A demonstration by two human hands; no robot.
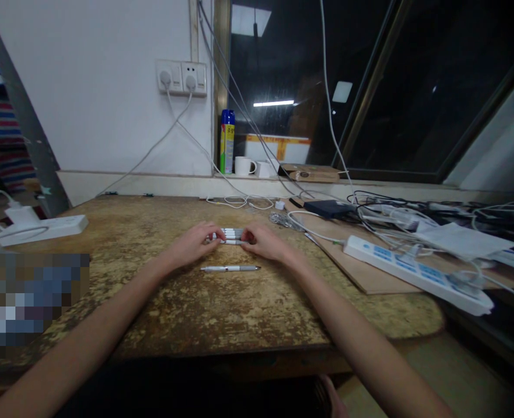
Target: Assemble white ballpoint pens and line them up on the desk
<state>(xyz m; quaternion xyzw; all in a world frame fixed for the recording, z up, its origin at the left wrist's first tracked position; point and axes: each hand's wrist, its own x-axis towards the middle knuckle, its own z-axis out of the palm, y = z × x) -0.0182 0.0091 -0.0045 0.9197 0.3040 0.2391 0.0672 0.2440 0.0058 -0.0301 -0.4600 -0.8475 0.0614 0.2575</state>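
Several white and grey pens (232, 234) lie side by side in a tight row on the worn wooden table (222, 313). My left hand (200, 237) closes its thumb and fingers on the left ends of the row. At the right ends, my right hand (262, 239) has its fingers curled against the pens in the same way. The fingertips partly hide the pen ends. Nearer to me, a single pen (230, 268) lies crosswise on the tabletop, apart from both hands, its darker tip pointing right.
A white power strip (417, 273) with plugs rests over a brown board (370, 278) at right, amid tangled cables. Another power strip (60, 226) is at left, near a blurred-out patch. A spray can (227, 142) and white mug (243, 166) stand on the windowsill.
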